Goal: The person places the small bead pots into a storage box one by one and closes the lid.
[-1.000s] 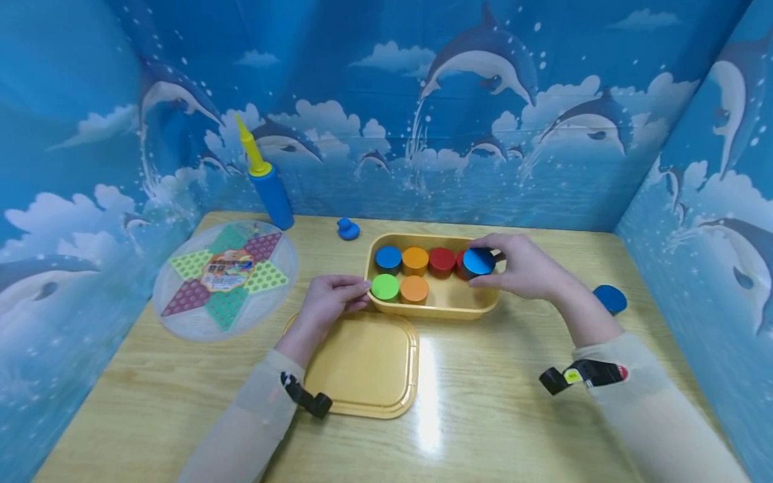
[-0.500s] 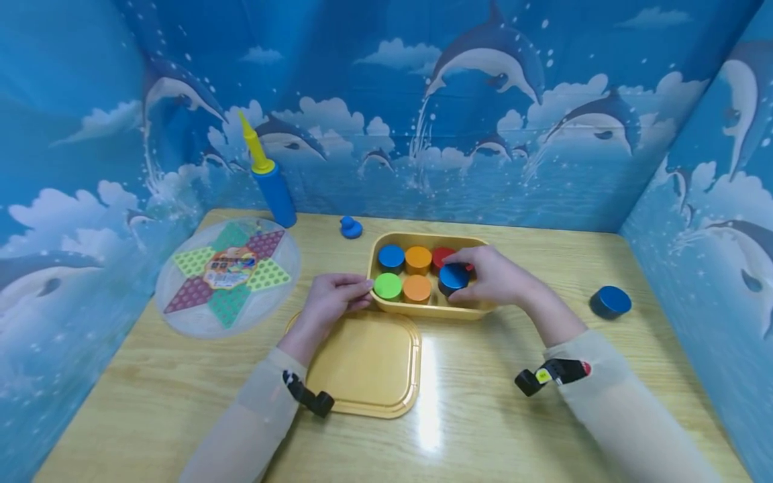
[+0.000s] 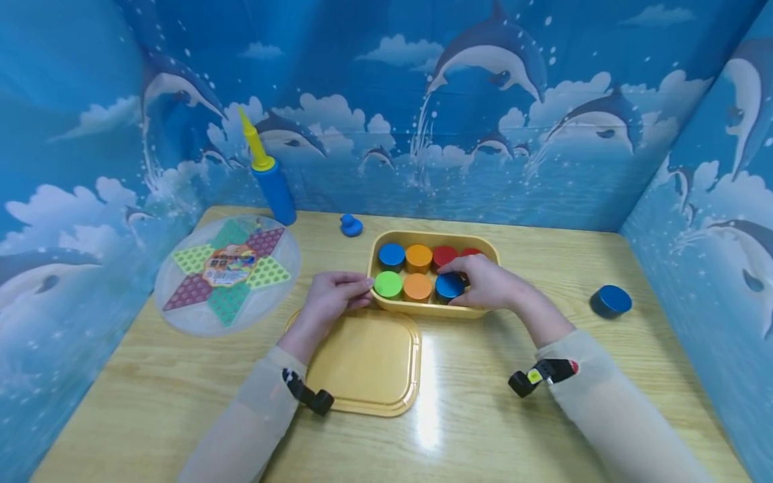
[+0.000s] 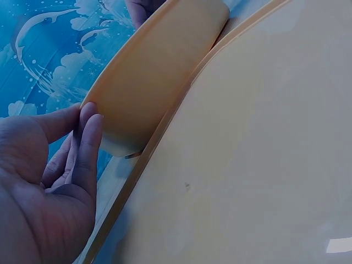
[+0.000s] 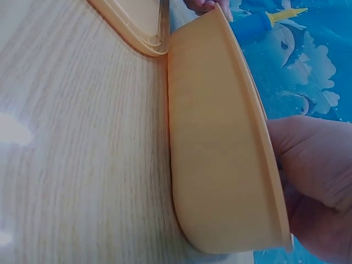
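The right hand (image 3: pixel 488 285) is gripping a blue disc (image 3: pixel 449 286), now sitting lower in the box (image 3: pixel 423 309), beside the front orange disc (image 3: pixel 417 286), so that row is apparently filling. The left hand (image 3: pixel 331 299) is pinching the box's left end. The wrist views are showing its outside, hiding the discs.

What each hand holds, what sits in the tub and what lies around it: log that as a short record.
Left hand: pinches the left end of the yellow tub
Right hand: grips the front blue piece inside the tub
Back row, left to right: back blue piece, orange piece, red piece, second red piece (partly hidden)
Front row, left of the grip: green piece, light orange piece
Nearer the person: yellow lid
Far right: loose blue piece
Left side: star-patterned disc, pump, duck
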Demonstrator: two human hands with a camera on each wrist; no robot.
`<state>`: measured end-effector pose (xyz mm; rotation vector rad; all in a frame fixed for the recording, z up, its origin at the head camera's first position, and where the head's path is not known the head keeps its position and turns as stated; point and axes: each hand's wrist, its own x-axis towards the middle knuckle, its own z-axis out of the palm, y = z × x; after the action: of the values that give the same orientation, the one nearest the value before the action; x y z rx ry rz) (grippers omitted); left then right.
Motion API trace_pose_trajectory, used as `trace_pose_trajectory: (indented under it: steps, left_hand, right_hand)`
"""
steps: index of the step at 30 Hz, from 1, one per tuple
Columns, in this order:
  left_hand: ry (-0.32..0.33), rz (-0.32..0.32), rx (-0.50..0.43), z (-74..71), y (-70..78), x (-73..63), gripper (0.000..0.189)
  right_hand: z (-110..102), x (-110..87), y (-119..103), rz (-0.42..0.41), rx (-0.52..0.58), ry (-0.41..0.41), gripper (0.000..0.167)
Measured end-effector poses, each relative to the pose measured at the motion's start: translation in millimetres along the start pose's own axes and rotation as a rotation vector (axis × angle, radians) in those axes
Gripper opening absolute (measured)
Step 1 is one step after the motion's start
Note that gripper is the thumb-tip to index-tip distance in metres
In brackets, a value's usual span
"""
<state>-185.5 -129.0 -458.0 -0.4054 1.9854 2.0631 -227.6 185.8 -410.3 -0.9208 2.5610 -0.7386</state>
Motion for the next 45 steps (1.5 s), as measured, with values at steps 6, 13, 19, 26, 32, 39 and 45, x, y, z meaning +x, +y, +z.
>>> trace_pose_trajectory:
  steps: [6,13,19,26,32,39,45]
  left_hand:
    - [-0.007,0.008,-0.005,0.5,2.6,-1.0,0.026]
    - [-0.011,0.004,-0.009,1.5,4.1,-0.9,0.026]
    - [-0.002,-0.001,-0.003,2.9,4.6,-1.2,0.026]
    - [0.006,0.006,-0.002,3.7,2.8,-1.8,0.026]
    - [0.008,-0.003,0.000,4.5,1.6,-1.4,0.026]
    - [0.017,-0.014,-0.009,5.1,2.7,-3.4,0.027]
    - [0.016,-0.006,-0.023,3.5,2.4,-3.9,0.026]
  right_hand:
    - [1.8,0.7,3.1,0.001,0.023,0.001,0.054]
    - [1.8,-0.2,4.9,-0.004,0.063,0.007,0.052]
    - [1.4,-3.4,5.0,0.003,0.085,0.012,0.052]
    - [-1.1,-8.3,4.7,0.041,0.127,0.009,0.055]
    - [-9.1,-19.1,3.4,0.064,0.172,0.027,0.060]
    - [-27.6,-45.8,4.4,0.019,0.172,0.141,0.056]
    - [-49.6,-79.0,17.8,0.049,0.129,0.259,0.050]
